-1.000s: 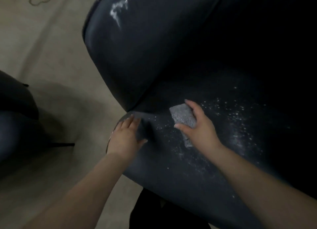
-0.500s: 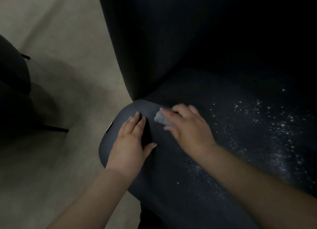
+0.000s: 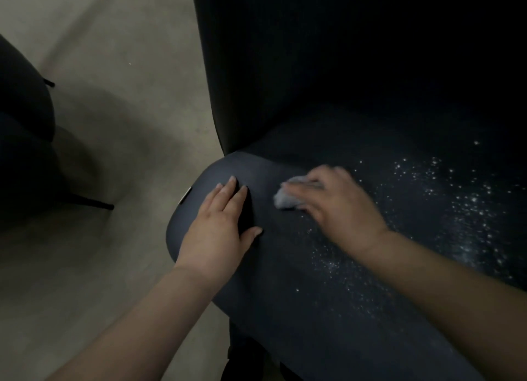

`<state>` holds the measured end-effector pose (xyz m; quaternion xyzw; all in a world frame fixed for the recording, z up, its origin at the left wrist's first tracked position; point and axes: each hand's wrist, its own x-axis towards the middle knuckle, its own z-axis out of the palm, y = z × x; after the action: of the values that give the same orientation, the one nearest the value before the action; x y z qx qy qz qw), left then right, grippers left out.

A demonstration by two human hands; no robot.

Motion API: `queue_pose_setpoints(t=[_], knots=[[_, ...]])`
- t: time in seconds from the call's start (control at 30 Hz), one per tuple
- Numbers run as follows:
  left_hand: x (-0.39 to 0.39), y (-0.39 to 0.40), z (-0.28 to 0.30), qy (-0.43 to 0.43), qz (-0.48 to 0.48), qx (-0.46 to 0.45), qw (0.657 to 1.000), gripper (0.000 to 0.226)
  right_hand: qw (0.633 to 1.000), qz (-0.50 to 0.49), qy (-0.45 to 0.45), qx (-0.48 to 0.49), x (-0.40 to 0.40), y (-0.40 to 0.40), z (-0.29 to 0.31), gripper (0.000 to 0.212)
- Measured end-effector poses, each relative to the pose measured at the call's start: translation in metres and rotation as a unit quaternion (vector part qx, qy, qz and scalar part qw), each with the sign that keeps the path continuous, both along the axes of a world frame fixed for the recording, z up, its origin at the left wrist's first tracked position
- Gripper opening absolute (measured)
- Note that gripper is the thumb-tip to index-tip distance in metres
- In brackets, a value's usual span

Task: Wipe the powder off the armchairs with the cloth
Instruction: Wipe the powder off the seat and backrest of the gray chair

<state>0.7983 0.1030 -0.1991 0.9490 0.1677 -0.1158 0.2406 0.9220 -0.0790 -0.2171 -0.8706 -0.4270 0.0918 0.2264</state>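
- Right hand (image 3: 339,206): fingers curled over the grey cloth (image 3: 285,199), pressing it flat to the seat (image 3: 285,281) of the armchair (image 3: 285,67); hand is motion-blurred, so prob. mid-stroke.
- Left hand (image 3: 219,226): holds nothing, palm down w/ fingers spread on the seat's near-left corner, just left of the cloth, bracing.
- Powder (image 3: 456,204): white specks thickest to the right of the right hand, a thinner trail nearer along the forearm; the corner under the left hand looks clean.
- Doing it well (my judgement): keep cloth flat, firm even pressure, long overlapping strokes in one direction toward the seat edge so specks are gathered, not smeared into the fabric. Refold to a clean face once loaded. Work left to right into the dense patch; left hand keeps the chair steady.
- Risk: quick scrubbing scatters powder onto the floor (image 3: 114,67).
- Second dark armchair (image 3: 22,124) at far left, partly in view; no powder visible on it.
- Writing/brands: small pale tag (image 3: 184,195) on the seat's left edge, too small to read. Nothing else legible.
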Motion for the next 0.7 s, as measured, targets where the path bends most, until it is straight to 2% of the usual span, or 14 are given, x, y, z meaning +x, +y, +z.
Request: queue_pose_setpoints(t=[0.1,0.17,0.23,0.33,0.4,0.53,0.57,0.63,0.7], knots=[[0.000,-0.003,-0.001,0.002,0.005,0.004,1.000,0.079,0.991,-0.122,-0.036,0.047,0.036,-0.015,-0.008,0.044],[0.001,-0.007,-0.001,0.004,0.015,0.000,1.000,0.081,0.982,-0.180,-0.024,0.043,0.038,0.001,-0.013,0.034],[0.001,-0.007,-0.001,0.009,0.016,-0.006,1.000,0.083,0.993,-0.114,-0.006,0.026,0.008,0.017,-0.015,0.029],[-0.003,-0.005,0.000,0.013,-0.012,-0.004,1.000,0.088,1.000,0.017,0.005,0.004,-0.028,-0.005,-0.003,0.037],[-0.007,-0.004,0.000,0.025,-0.029,-0.005,0.999,0.090,1.000,0.009,-0.021,0.006,-0.018,-0.031,0.000,0.035],[-0.009,-0.008,-0.001,0.025,-0.022,-0.001,0.999,0.090,0.986,-0.154,-0.051,0.025,0.020,-0.025,-0.018,0.032],[-0.009,-0.010,-0.001,0.025,-0.017,-0.003,1.000,0.090,0.983,-0.177,-0.026,0.033,0.014,-0.012,-0.017,0.028],[-0.007,-0.011,0.000,0.029,-0.009,-0.008,1.000,0.091,0.988,-0.148,-0.009,0.052,-0.016,0.005,-0.019,0.019],[-0.008,-0.010,0.002,0.032,-0.018,-0.011,0.999,0.093,0.999,-0.011,-0.023,0.044,-0.051,-0.006,-0.013,0.027]])
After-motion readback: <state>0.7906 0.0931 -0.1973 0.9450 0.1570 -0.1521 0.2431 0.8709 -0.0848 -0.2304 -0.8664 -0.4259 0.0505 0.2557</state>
